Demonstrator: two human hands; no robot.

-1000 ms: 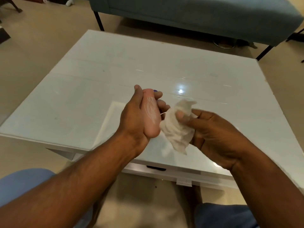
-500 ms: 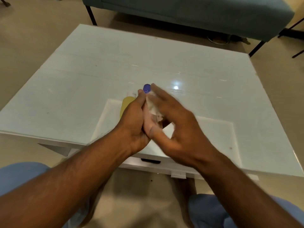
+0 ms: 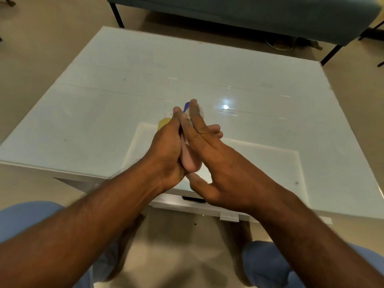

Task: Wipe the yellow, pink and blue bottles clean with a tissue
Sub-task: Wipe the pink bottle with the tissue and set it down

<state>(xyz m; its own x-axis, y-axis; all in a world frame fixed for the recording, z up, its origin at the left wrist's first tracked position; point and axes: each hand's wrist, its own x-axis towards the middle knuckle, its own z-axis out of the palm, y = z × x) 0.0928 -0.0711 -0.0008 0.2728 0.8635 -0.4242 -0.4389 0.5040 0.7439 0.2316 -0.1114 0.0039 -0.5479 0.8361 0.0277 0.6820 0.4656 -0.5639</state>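
Pink bottle (image 3: 188, 161), smooth and rounded, sits mid-frame above the worktop (image 3: 104, 100), left hand (image 3: 166, 154) fingers curled round it; right hand (image 3: 216, 163) fingers straight against it. One yellow bottle (image 3: 163, 122), one blue cap (image 3: 187, 105) behind.

The table (image 3: 124, 84) has a glossy, smooth white top that mirrors a lamp as a bright spot at 2 o'clock from the hands. The pink bottle (image 3: 190, 163) looks like smooth matt plastic. The yellow bottle (image 3: 163, 123), at 10 o'clock from it, seems the same plastic, a little shiny. The bench (image 3: 249, 15) at 12 o'clock is covered in matt teal cloth, with thin dark legs, perhaps metal. The floor (image 3: 41, 38) is smooth and beige.
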